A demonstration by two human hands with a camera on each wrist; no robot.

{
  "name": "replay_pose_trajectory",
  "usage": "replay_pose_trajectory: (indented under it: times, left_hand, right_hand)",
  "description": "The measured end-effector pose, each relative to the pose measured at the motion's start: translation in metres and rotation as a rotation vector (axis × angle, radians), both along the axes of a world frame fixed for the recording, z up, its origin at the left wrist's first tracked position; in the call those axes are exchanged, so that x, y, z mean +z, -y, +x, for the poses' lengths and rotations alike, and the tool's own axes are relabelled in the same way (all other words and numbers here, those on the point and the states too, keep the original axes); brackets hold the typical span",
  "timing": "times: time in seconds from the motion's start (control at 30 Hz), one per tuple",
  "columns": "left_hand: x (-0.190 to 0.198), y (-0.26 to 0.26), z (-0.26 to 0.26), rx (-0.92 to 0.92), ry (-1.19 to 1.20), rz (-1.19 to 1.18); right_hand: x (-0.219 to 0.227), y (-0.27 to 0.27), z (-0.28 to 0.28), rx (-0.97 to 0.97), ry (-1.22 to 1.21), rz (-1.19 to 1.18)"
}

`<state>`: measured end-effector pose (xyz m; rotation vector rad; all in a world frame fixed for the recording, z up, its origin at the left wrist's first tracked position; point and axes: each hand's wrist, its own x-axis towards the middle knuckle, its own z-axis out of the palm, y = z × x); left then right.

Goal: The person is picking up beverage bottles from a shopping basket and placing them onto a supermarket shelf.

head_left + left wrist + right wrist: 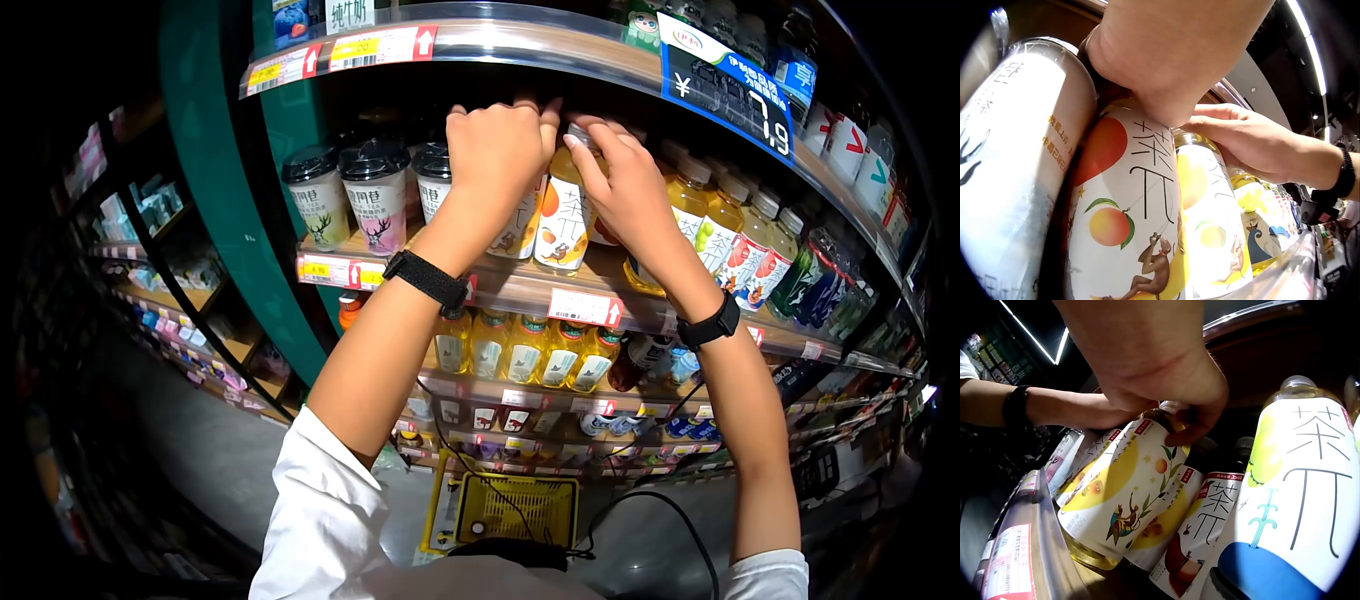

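1. The right hand (620, 168) has its fingers curled round the neck and pale cap of a clear plastic bottle of amber drink with a white, fruit-printed label (562, 226), pinching it near the top.
2. That bottle is at the front of the wooden shelf (596, 285), its label facing outward. It lies below and slightly to the left of the right hand, and below and to the right of the left hand (500, 150).
3. Its long axis runs close to upright, the top leaning a little to the right in the head view; whether its base bears fully on the shelf, I cannot tell.
4. The right hand is the nearer one, touching the bottle. The left hand is just beside it, over a similar white-labelled bottle (1125, 206), with its fingers reaching toward the back; what they touch is hidden, so I cannot tell whether they grip anything.
5. The hands are close together at cap height, both forearms coming up from below.
6. White paper cups with black lids (375, 200) line the left side; more white-labelled bottles (718, 232) stand to the right.
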<state>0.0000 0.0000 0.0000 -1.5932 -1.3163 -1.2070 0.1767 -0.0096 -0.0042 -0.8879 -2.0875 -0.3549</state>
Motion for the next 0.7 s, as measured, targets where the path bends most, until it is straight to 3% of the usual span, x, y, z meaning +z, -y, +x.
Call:
replay_pose_trajectory:
  times: [0.13,0.17,0.2,0.23,0.27,0.37,0.47,0.53,0.57,0.6,0.63,0.67,0.7]
  left_hand:
    - [0.001,0.006,0.0,0.019,-0.046,0.013]
    - [0.032,-0.002,-0.007,0.027,-0.125,0.117]
    - [0.005,0.01,-0.001,0.003,-0.087,0.012]
    - [0.003,0.014,0.0,0.003,-0.07,0.004]
    - [0.027,0.01,-0.004,0.054,-0.126,0.059]
    - [0.02,0.031,-0.008,0.17,-0.174,0.049]
    - [0.013,0.075,-0.01,-0.013,-0.134,0.137]
    - [-0.024,0.127,-0.013,-0.264,-0.058,0.206]
    - [-0.054,0.155,-0.018,-0.313,-0.018,0.088]
    - [-0.084,0.185,-0.023,-0.393,0.021,-0.07]
    - [-0.124,0.199,-0.029,-0.45,0.064,-0.168]
    - [-0.164,0.215,-0.029,-0.504,0.186,-0.298]
    - [-0.209,0.227,-0.029,-0.473,0.338,-0.485]
  right_hand:
    - [-0.015,0.01,-0.008,-0.058,0.033,0.158]
    - [0.001,-0.001,-0.017,-0.1,-0.035,0.362]
    - [-0.013,0.015,-0.006,-0.1,0.05,0.239]
    - [-0.018,0.022,-0.003,-0.097,0.068,0.231]
    - [-0.008,0.021,-0.005,-0.065,0.043,0.335]
    - [-0.049,0.062,0.016,0.041,0.007,0.25]
    - [-0.079,0.091,0.033,0.053,0.007,0.249]
    - [-0.13,0.108,0.06,0.133,0.058,0.259]
    - [-0.16,0.119,0.076,0.217,0.084,0.235]
    - [-0.18,0.143,0.093,0.176,0.104,-0.08]
    - [-0.244,0.131,0.129,0.217,0.304,0.094]
    - [-0.252,0.161,0.133,0.141,0.425,-0.308]
    - [-0.274,0.177,0.139,0.121,0.516,-0.417]
